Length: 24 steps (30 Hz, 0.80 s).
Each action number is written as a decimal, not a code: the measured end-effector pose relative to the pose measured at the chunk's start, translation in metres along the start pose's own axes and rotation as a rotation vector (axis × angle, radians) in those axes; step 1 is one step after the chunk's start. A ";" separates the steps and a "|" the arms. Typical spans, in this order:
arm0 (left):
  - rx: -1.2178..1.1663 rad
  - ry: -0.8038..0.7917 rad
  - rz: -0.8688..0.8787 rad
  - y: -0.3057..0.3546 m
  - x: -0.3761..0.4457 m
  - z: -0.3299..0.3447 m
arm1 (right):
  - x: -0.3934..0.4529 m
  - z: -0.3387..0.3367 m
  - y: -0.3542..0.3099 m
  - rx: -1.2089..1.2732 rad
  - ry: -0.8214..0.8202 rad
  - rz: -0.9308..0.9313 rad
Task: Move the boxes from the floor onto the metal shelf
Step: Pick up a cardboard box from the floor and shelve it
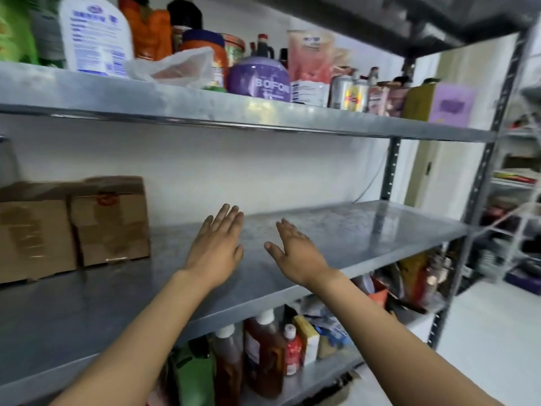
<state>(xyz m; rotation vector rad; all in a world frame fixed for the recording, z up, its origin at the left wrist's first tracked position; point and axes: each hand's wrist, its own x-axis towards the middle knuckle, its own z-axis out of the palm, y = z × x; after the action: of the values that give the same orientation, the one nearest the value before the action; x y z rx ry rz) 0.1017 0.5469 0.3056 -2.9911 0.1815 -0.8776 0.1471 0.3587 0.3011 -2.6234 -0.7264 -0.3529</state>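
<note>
Two cardboard boxes already sit at the left of the metal shelf, while the left hand and right hand hover empty, fingers released; any boxes left on the floor are out of view.

Two taped brown cardboard boxes upright, touching side by side, at the metal shelf's left end.

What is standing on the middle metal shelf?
Two cardboard boxes stand side by side at the left of the middle shelf. Both open hands, left hand and right hand, are above the bare metal.
</note>
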 end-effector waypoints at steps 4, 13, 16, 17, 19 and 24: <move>-0.065 -0.072 0.062 0.048 0.004 0.017 | -0.035 -0.005 0.031 0.020 0.029 0.069; -0.100 -0.100 0.252 0.153 0.005 0.050 | -0.103 -0.019 0.118 -0.150 0.111 0.163; -0.150 -0.102 0.299 0.184 0.002 0.064 | -0.126 -0.023 0.144 -0.167 0.124 0.190; -0.176 -0.104 0.322 0.194 0.000 0.070 | -0.135 -0.023 0.151 -0.179 0.130 0.198; -0.201 -0.092 0.377 0.214 -0.007 0.082 | -0.154 -0.021 0.165 -0.195 0.149 0.211; -0.164 -0.144 0.460 0.258 -0.021 0.115 | -0.209 -0.007 0.208 -0.198 0.128 0.323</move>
<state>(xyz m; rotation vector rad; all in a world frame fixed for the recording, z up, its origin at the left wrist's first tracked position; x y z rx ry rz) 0.1188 0.2910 0.1842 -2.9367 0.9311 -0.6186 0.0835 0.1003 0.1737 -2.8097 -0.2289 -0.5124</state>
